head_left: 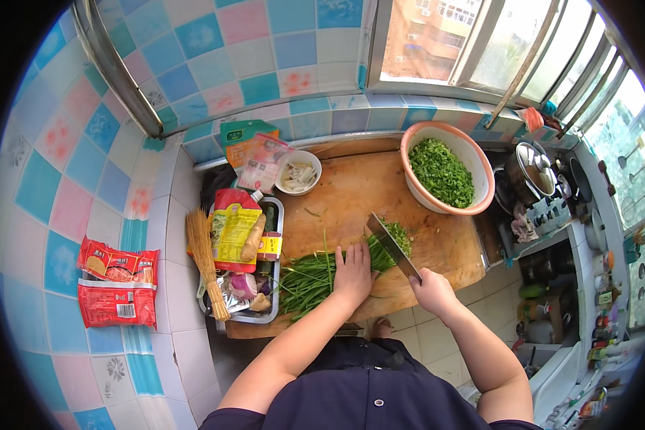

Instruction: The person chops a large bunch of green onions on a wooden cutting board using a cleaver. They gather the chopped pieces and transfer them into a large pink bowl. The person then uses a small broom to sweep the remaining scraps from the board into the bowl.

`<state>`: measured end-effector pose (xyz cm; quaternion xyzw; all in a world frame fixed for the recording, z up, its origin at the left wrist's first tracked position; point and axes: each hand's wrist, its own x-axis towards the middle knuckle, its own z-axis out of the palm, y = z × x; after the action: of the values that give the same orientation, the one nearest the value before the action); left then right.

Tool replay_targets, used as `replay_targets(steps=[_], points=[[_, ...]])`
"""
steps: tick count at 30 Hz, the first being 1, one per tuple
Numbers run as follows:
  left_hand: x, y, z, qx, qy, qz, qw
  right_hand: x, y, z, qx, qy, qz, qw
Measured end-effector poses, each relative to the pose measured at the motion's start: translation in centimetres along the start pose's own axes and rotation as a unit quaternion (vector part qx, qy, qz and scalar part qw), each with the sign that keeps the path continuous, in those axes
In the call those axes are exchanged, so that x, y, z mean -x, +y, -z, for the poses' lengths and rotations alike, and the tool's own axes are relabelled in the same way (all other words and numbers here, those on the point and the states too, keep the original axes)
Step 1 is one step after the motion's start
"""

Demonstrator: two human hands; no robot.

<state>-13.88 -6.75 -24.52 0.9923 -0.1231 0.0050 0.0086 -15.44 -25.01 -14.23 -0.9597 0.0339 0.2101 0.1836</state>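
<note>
The left hand, fingers spread, presses long greens by the near edge of the board, the right hand squeezes the knife; this looks like chopping, so fingers should scoot back next.

This is a kitchen: a knife is over a wooden chopping board, a bowl of chopped greens stands on it, a lidded pot sits right of it, and a tiled wall rises behind it.

Greens on board, right of tray
</note>
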Motion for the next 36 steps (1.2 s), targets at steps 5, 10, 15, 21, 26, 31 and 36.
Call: replay_targets(steps=[5,10,15,21,26,31,36], points=[[0.0,0.2,-0.3,0.005,-0.015,-0.004,1.000,-0.9,-0.8,-0.3,0.046,-0.021,-0.009,0.999],[0.1,0.1,-0.4,0.014,0.000,-0.006,1.000,-2.5,-1.2,-0.3,0.020,-0.059,-0.033,0.998],[-0.3,0.5,0.1,0.010,0.010,-0.014,1.000,-5.8,-1.6,-2.1,0.000,-0.039,-0.036,0.999],[0.0,0.0,-0.4,0.014,0.024,-0.004,1.000,-5.7,-2.1,2.8,-0.122,-0.209,-0.109,0.964],[0.4,0.6,-0.9,-0.020,0.024,0.000,1.000,-4.1,0.5,-0.7,-0.132,-0.144,-0.097,0.976],[0.3,0.5,-0.8,-0.002,0.027,0.008,1.000,-5.6,1.4,-4.2,-0.181,-0.039,-0.069,0.980],[0.6,0.4,0.9,0.078,0.027,0.014,0.997,-4.2,2.6,-1.2,-0.311,-0.066,-0.073,0.945]])
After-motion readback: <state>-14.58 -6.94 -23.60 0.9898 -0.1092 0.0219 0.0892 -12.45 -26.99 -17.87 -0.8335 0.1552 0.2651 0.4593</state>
